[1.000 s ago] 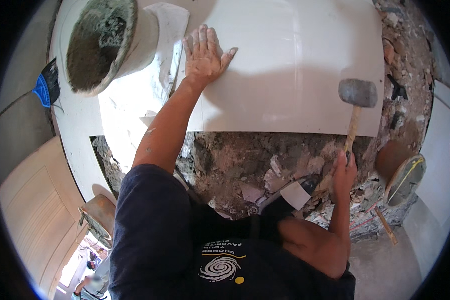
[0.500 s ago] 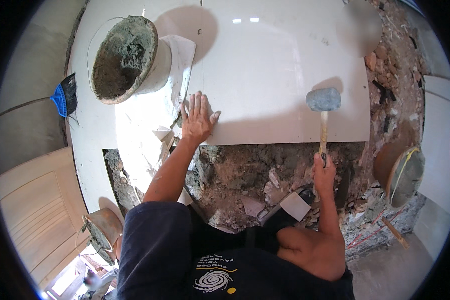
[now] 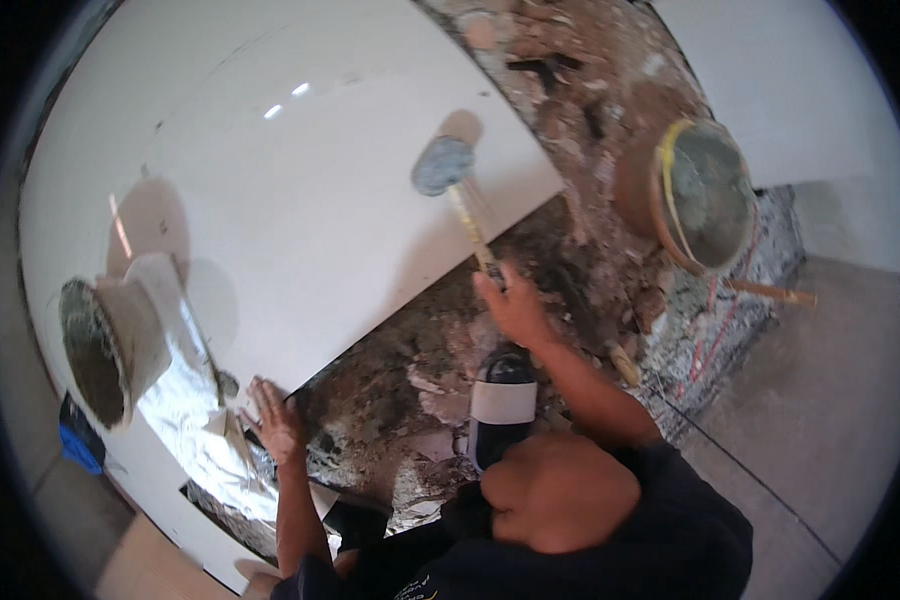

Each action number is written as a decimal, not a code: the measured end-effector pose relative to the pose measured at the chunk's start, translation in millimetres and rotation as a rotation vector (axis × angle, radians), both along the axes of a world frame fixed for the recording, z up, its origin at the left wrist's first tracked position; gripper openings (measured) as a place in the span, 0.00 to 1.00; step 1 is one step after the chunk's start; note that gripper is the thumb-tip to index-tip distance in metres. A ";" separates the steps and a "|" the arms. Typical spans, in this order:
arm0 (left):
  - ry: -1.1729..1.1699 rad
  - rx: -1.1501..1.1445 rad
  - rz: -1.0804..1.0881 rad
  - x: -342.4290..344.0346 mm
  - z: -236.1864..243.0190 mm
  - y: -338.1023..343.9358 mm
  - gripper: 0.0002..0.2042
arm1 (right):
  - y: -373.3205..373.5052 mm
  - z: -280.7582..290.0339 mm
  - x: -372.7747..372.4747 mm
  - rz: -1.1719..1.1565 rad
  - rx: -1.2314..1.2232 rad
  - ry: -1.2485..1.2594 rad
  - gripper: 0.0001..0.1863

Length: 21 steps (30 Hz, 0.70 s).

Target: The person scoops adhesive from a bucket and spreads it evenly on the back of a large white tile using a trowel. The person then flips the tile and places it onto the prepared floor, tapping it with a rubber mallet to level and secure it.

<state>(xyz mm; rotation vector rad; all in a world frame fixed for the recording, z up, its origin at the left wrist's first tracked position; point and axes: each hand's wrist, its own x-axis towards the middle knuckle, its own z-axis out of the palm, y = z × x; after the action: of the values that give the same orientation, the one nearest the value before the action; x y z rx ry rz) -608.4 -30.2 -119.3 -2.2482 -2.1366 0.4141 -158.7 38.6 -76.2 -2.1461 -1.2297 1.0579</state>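
Note:
My left hand (image 3: pixel 273 420) lies with fingers spread at the near left corner of a large pale floor tile (image 3: pixel 310 200). In my right hand (image 3: pixel 515 305) is the handle of a rubber mallet (image 3: pixel 443 165) with a thick grey head. The head is over the tile, towards its right end; whether it touches the surface I cannot tell. Its shadow falls on the tile close by. Rough, broken ground (image 3: pixel 390 370) lies along the tile's near edge.
At left a bucket of mortar (image 3: pixel 145 340) stands on crumpled white sheeting (image 3: pixel 185 400), with a blue broom head (image 3: pixel 80 445) beyond. A bucket (image 3: pixel 710 200) with a yellow band and grey contents stands at right. A wooden handle (image 3: pixel 780 292) and rubble (image 3: pixel 570 110) lie near it.
My view has turned to the right, so the tile slants and the right bucket is nearer the middle. My left hand remains by the tile's corner; the right still holds the mallet.

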 end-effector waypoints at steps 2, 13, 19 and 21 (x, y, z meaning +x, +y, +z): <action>0.040 0.184 -0.189 -13.3 -6.2 2.0 0.28 | -4.7 0.5 7.2 0.002 0.042 0.020 0.31; -0.346 0.018 -0.131 96.3 20.5 142.2 0.33 | 38.6 -3.2 31.1 0.097 0.019 -0.119 0.28; -0.317 -0.074 -0.242 245.4 24.6 311.1 0.41 | 131.2 8.3 44.9 0.228 -0.012 -0.247 0.22; -0.322 -0.100 -0.133 272.2 28.6 342.6 0.44 | 165.0 14.5 45.2 0.261 -0.067 -0.245 0.21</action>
<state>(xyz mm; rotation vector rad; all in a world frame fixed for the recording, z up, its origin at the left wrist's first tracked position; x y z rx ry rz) -336.2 312.5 -90.7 -2.6541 -2.1220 0.1674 -113.5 203.6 -61.7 -2.2627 -1.6454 0.9688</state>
